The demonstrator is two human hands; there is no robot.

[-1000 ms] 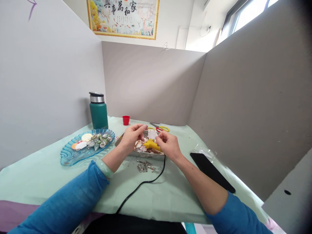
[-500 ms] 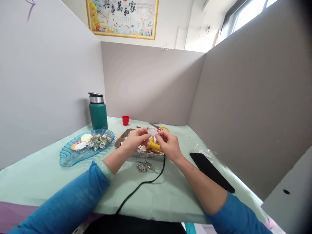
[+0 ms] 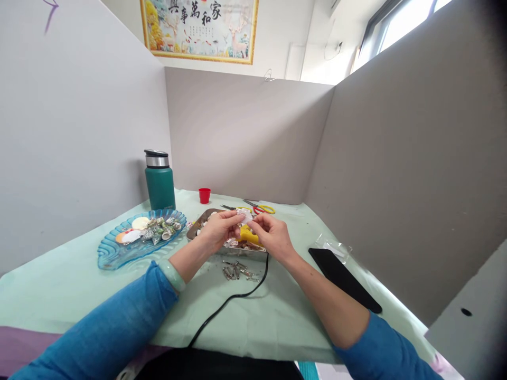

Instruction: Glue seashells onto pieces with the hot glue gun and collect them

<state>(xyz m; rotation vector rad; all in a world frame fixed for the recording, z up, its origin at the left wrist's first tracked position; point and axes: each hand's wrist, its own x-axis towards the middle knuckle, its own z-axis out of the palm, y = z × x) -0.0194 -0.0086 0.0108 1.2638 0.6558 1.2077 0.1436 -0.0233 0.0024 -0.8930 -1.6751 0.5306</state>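
Observation:
A small white shell-like piece (image 3: 244, 215) is pinched in the fingers of my left hand (image 3: 222, 228). My right hand (image 3: 274, 236) has its thumb and fingers closed at the piece's right edge. Both hands are raised over a metal tray (image 3: 194, 231) of shells and small pieces. In that tray lies a yellow tool (image 3: 249, 235), apparently a glue gun, partly hidden by my hands. Just in front of the tray, a small heap of metal clips (image 3: 236, 271) rests on the pale green cloth.
At left are a blue shell-shaped dish (image 3: 114, 255) with spiral shells and a green bottle (image 3: 160, 187). Behind the tray stand a red cup (image 3: 204, 196) and scissors (image 3: 265, 209). A black cord (image 3: 225, 302) crosses the front; a black flat panel (image 3: 343, 279) lies at right. Grey partitions enclose the table.
The white piece has been tilted and shifted slightly left and down between my fingers. My right hand has moved a little left, so more of the scissors' handles shows.

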